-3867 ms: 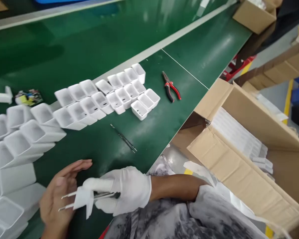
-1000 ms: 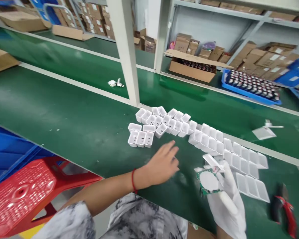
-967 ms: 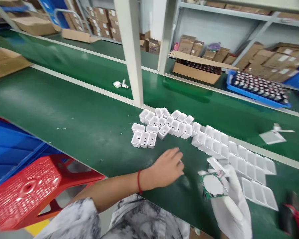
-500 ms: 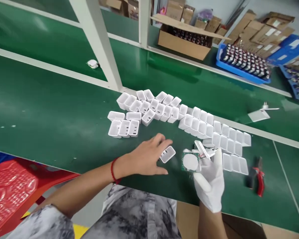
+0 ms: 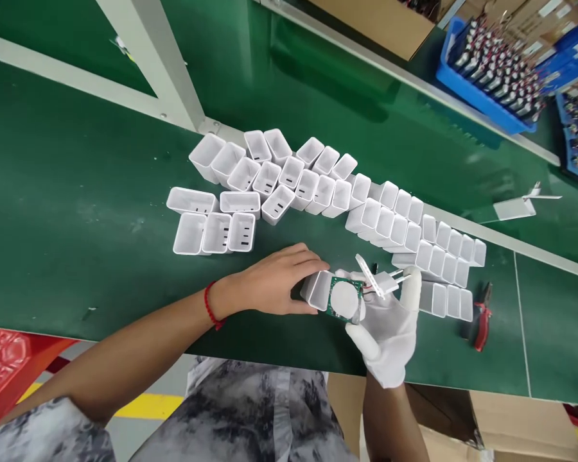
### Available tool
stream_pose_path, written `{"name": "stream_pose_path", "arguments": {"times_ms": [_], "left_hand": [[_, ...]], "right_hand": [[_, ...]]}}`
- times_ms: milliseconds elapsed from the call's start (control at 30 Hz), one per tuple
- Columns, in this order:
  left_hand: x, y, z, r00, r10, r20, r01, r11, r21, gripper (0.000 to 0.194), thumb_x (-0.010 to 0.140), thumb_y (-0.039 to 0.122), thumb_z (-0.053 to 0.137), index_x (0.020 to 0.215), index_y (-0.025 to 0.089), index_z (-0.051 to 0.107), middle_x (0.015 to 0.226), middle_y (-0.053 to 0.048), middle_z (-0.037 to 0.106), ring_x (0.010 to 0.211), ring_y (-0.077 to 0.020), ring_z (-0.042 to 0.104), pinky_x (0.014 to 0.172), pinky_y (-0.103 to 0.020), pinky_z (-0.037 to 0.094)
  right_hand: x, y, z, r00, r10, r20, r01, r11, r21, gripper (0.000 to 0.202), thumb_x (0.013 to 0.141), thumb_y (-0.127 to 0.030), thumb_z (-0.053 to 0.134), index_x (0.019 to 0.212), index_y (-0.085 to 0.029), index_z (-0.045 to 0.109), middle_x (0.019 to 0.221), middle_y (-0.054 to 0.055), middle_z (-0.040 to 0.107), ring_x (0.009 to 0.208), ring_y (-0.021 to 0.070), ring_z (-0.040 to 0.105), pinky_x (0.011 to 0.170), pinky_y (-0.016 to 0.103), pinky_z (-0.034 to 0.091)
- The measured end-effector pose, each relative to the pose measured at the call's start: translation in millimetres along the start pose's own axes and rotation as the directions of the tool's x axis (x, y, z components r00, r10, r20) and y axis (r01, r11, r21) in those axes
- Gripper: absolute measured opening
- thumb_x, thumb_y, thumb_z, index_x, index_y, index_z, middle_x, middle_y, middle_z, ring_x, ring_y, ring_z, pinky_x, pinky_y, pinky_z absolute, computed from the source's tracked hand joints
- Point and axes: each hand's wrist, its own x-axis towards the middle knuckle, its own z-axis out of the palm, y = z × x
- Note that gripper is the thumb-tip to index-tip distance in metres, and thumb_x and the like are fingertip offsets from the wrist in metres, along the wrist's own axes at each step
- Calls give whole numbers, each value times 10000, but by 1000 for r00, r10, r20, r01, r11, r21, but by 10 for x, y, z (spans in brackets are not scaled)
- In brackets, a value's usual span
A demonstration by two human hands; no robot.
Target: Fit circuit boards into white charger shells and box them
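Observation:
My bare left hand (image 5: 284,279), with a red bracelet at the wrist, grips a white plastic housing (image 5: 316,290) between thumb and fingers. The open end of this housing faces right. In its white glove, my right hand (image 5: 388,327) holds a green circuit board (image 5: 345,299) with a round white disc on it. Thin wires run from the board to a white plug piece (image 5: 383,281), which lies over the gloved fingers. The board's left edge is at the mouth of the housing; whether it is inside, I cannot tell.
Several open white housings (image 5: 241,203) stand in rows along the green bench (image 5: 101,256). Red-handled pliers (image 5: 483,317) lie at the right. A white plug part (image 5: 514,208) lies farther back. Beyond the rail are a blue tray (image 5: 481,96) of parts and a cardboard box (image 5: 380,22).
My left hand has taken hold of the housing and lifted it towards the circuit board. My right hand has brought the board left to meet it. The view has tilted down and closer.

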Motion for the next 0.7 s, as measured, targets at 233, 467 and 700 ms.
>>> {"name": "stream_pose_path", "arguments": {"times_ms": [233,467,700], "left_hand": [[2,-69,117,990,55,-126,-53,998,21,569,783,391,816,1195,115,536,1142,-159,644,1089,-309,606,1004,-480,509],[10,-72,143,985,42,-167,-44,999,-8,503,806,386,788,1176,160,534,1093,-129,660,1037,-300,635,942,-464,537],[23,-63,128,990,27,-141,-29,999,-17,538,800,367,804,1208,151,528,1137,-133,656,1085,-296,621,991,-456,517]], "right_hand": [[37,9,3,995,59,81,-51,994,-101,1115,767,-258,822,1536,-540,64,1268,10,656,1211,269,644,928,522,596],[51,163,4,988,123,96,-107,982,-154,1217,727,-337,854,1569,-461,-16,1248,47,675,973,265,711,931,529,583],[27,202,-63,988,136,67,-113,954,-277,1088,768,-386,795,1570,-459,63,941,-3,687,818,225,701,861,507,606]]}}
